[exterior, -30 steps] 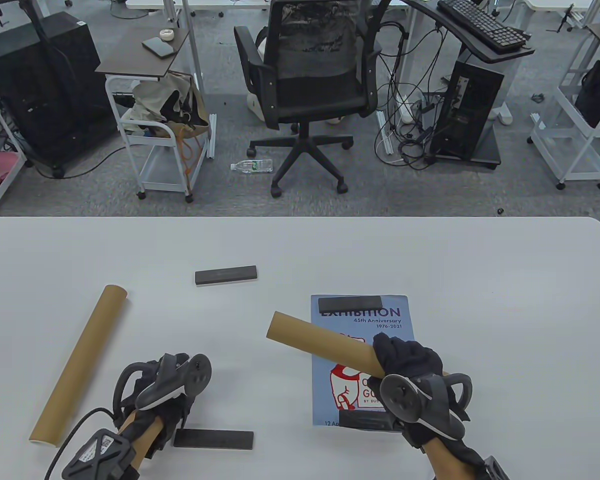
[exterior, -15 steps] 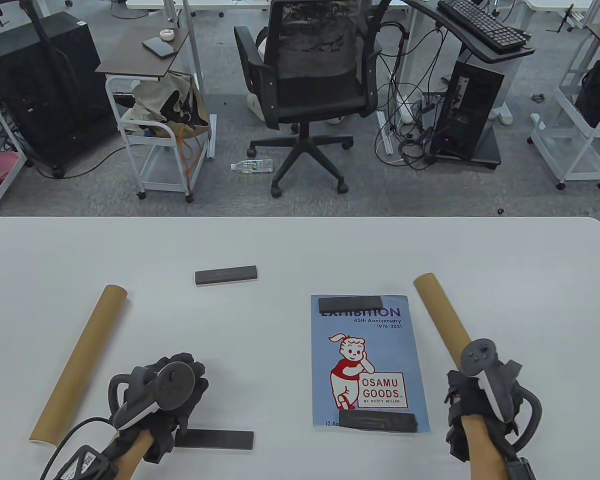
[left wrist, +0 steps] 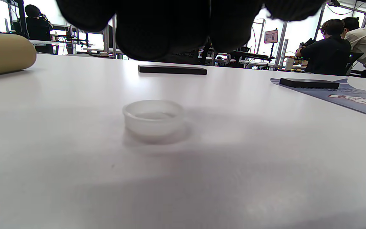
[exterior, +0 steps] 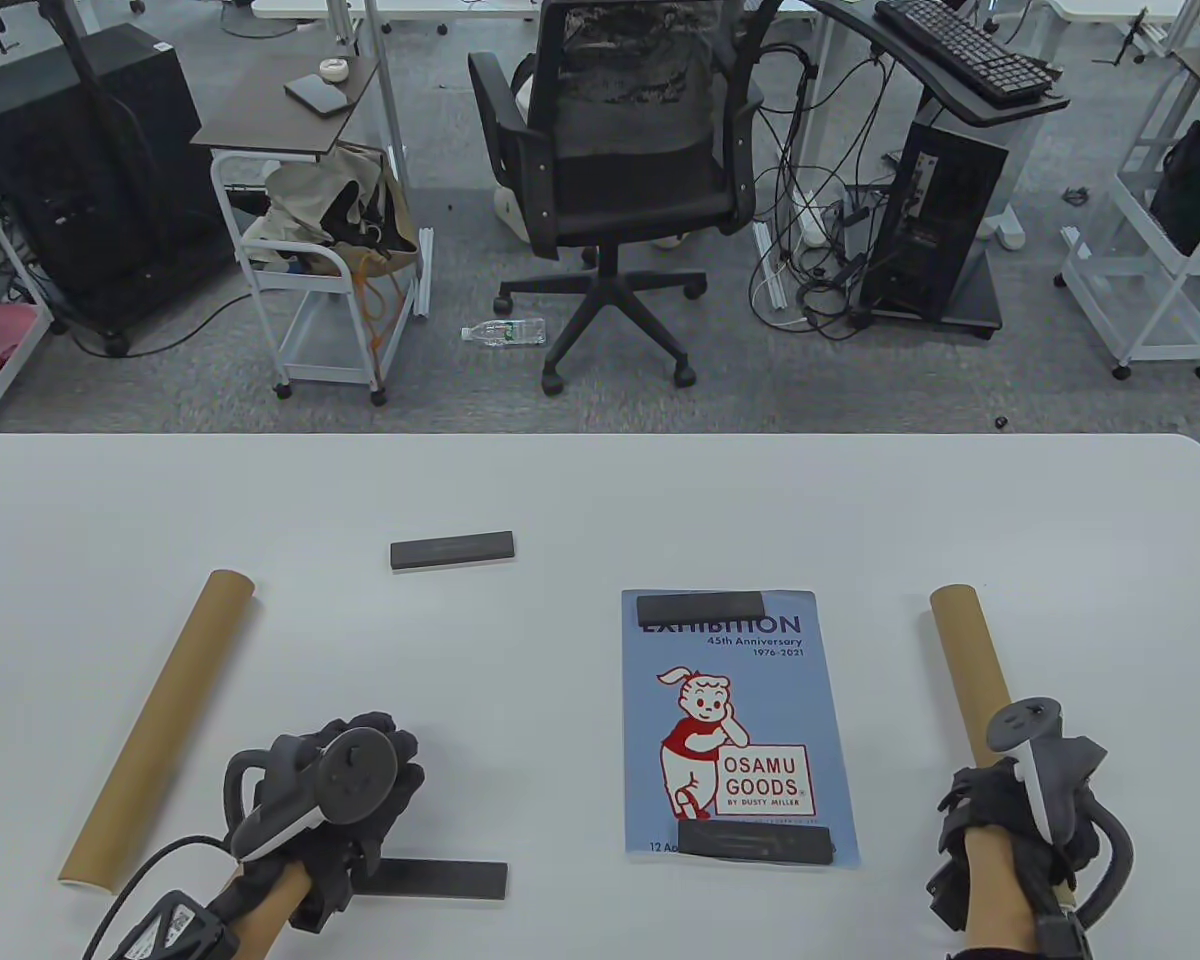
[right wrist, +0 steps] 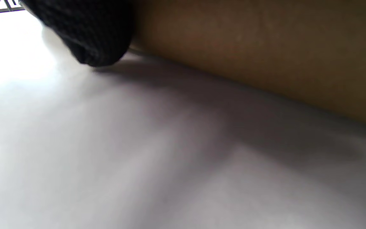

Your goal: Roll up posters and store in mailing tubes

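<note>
Cardboard tube, right: brown mailing tube (exterior: 968, 675) lies on the white table (exterior: 580, 500) to the right of the poster, its far end open and pointing away, its near end under the right hand
Right hand: the right hand (exterior: 1000, 835) is on the near end of that tube; the wrist view shows a gloved finger (right wrist: 91, 35) against the tube wall (right wrist: 265, 47) just above the table, but I cannot tell whether the fingers curl round it
Left hand: the left hand (exterior: 345, 800) hovers low at the near left, fingers loosely bent and holding nothing; its fingertips (left wrist: 170, 25) hang over a small translucent cap
Cap: the translucent cap (left wrist: 153, 118) sits open side up on the table, apart from the fingers
Cardboard tube, left: a second tube (exterior: 160, 725) lies slanted at the far left of the table, untouched
Poster: the blue poster (exterior: 735, 725) lies flat, right of centre, unrolled, printed with a cartoon figure and "OSAMU GOODS"
Weights on poster: one dark bar (exterior: 701, 607) across its far edge, another dark bar (exterior: 755, 842) across its near edge
Loose bars: one bar (exterior: 451, 550) far and left of the poster, one (exterior: 440, 880) just beside the left hand
Beyond the table: an office chair (exterior: 615, 150)
</note>
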{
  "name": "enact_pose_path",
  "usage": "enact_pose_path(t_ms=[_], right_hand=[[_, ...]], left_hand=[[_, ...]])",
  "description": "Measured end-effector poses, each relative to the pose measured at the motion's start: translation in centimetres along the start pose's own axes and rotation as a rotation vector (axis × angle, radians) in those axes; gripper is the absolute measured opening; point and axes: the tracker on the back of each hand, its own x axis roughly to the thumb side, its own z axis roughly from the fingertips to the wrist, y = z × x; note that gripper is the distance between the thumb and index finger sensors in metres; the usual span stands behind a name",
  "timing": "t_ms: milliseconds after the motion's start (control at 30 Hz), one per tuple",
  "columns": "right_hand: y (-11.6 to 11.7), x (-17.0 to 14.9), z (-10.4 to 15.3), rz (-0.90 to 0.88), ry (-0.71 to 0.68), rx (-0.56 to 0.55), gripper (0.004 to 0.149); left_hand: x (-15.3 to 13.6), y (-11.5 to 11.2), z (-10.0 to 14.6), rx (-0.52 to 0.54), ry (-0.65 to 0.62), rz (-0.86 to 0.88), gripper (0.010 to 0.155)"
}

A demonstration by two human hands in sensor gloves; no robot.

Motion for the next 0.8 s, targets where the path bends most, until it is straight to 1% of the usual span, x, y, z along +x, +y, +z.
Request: enact_pose_path(t_ms=[100, 167, 200, 233, 267, 300, 333, 367, 400, 433, 467, 500, 567, 633, 700, 800], right_hand=[[-0.9, 0.6, 1.0, 0.035, -0.015, -0.01, 0.09], [-2.2, 1.5, 2.7, 0.029, -0.088, -0.104, 0.091], [-3.0, 2.4, 4.2, 0.011, -0.161, -0.183, 0.09], [-3.4, 2.8, 5.0, -0.002, -0.211, -0.212, 0.088], [-3.6, 3.5, 6.2, -0.029, -0.306, -0.22, 0.085], [-3.5, 4.3, 7.4, -0.053, -0.394, -0.21, 0.082], [-3.0, 5.3, 8.5, -0.069, -0.503, -0.168, 0.079], [-2.6, 5.9, 8.9, -0.075, -0.578, -0.114, 0.075], [-1.5, 7.0, 9.6, -0.095, -0.681, -0.009, 0.071], [-0.9, 7.7, 9.9, -0.102, -0.714, 0.037, 0.066], [0.2, 8.6, 10.2, -0.077, -0.793, 0.133, 0.063], [1.1, 9.3, 10.6, -0.037, -0.833, 0.2, 0.061], [2.4, 10.1, 11.0, 0.069, -0.855, 0.236, 0.059], [3.3, 10.6, 11.1, 0.17, -0.84, 0.219, 0.059], [3.4, 10.8, 11.4, 0.201, -0.862, 0.199, 0.058], [3.7, 11.1, 11.6, 0.234, -0.859, 0.226, 0.058]], left_hand=[[0.0, 0.0, 0.0, -0.002, 0.001, -0.002, 0.05], [0.1, -0.1, 0.0, -0.001, 0.0, -0.005, 0.05], [0.1, -0.1, 0.0, 0.0, -0.001, -0.007, 0.05], [0.1, -0.1, 0.0, 0.001, -0.002, -0.008, 0.05], [0.1, -0.1, 0.0, 0.003, -0.002, -0.011, 0.05], [0.2, -0.1, 0.0, 0.004, -0.002, -0.013, 0.05], [0.2, -0.1, 0.0, 0.004, -0.003, -0.015, 0.05], [0.2, -0.1, 0.0, 0.003, -0.004, -0.015, 0.051], [0.3, -0.2, 0.0, 0.003, -0.005, -0.014, 0.051], [0.4, -0.2, 0.1, 0.002, -0.009, -0.012, 0.051], [0.7, -0.3, 0.1, -0.002, -0.015, -0.01, 0.051], [0.9, -0.3, 0.2, -0.004, -0.023, -0.007, 0.051], [1.7, -0.6, 0.3, -0.013, -0.046, 0.006, 0.05], [2.8, -0.7, 0.2, -0.04, -0.064, 0.021, 0.05], [4.3, -0.7, -0.1, -0.055, -0.095, 0.04, 0.05], [7.9, -0.3, -1.7, -0.097, -0.168, 0.01, 0.052]])
